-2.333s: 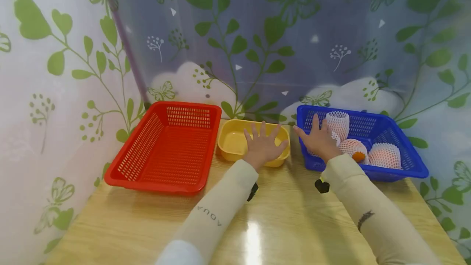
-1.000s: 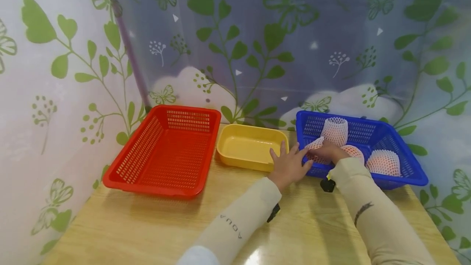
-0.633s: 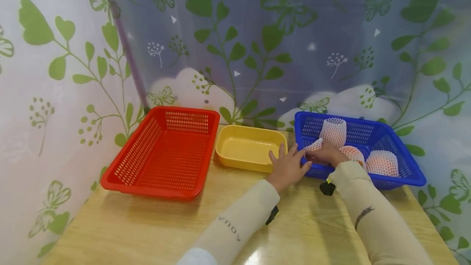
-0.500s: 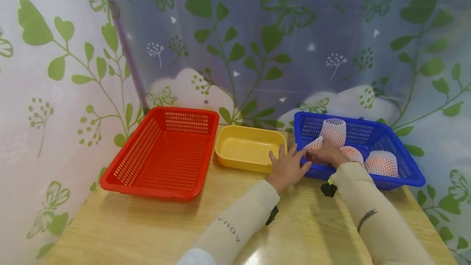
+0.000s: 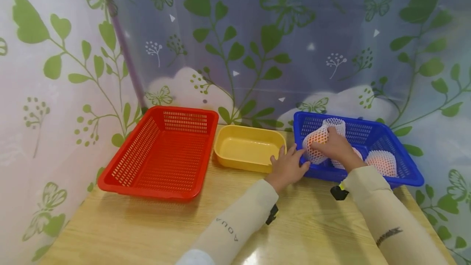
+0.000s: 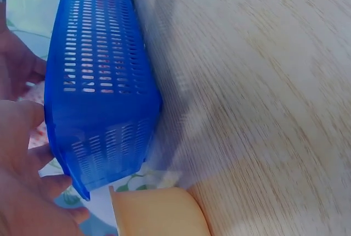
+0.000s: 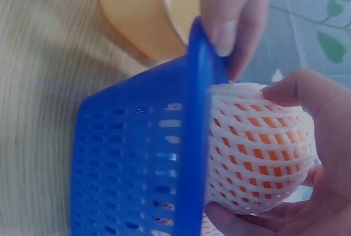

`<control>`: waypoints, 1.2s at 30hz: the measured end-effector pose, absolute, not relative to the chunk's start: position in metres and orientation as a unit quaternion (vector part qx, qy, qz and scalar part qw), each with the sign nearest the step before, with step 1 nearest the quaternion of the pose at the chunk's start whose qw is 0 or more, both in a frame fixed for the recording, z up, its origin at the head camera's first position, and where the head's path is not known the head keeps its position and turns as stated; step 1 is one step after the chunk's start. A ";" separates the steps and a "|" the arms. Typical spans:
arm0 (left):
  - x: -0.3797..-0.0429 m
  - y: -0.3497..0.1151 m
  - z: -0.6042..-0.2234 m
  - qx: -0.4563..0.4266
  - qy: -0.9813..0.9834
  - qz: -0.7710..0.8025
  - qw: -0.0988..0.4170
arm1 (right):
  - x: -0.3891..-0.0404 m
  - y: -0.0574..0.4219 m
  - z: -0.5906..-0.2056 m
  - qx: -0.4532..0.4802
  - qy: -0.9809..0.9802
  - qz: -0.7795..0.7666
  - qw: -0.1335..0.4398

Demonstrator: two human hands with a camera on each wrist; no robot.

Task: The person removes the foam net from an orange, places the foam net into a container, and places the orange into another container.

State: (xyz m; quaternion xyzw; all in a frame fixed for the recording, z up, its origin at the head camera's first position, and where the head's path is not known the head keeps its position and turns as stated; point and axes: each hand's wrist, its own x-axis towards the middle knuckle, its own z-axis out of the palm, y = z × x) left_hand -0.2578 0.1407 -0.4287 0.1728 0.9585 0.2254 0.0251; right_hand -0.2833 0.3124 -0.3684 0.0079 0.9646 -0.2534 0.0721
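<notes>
I see 1 netted fruit (image 7: 258, 148) held in my right hand (image 5: 338, 148), at the blue basket's (image 5: 362, 133) left end, near the counter's (image 5: 128, 232) back right corner. My left hand (image 5: 288, 167), fingers wide, touches the basket. This looks like picking up; next needs a gentle lift.

Wrist views — seemingly beside blue basket (image 6: 104, 110)

We see room to pass over red basket (image 5: 173, 154) and left half of yellow tray (image 5: 235, 150); left hand (image 5: 288, 167) blocks left rim of blue basket (image 5: 362, 134); netted items (image 5: 340, 125) crowd right hand (image 5: 340, 149), gap beneath unclear.
</notes>
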 end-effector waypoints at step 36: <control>-0.255 0.051 -0.405 0.214 0.654 0.682 0.249 | -0.204 0.254 -0.375 -0.247 0.882 -0.400 -0.035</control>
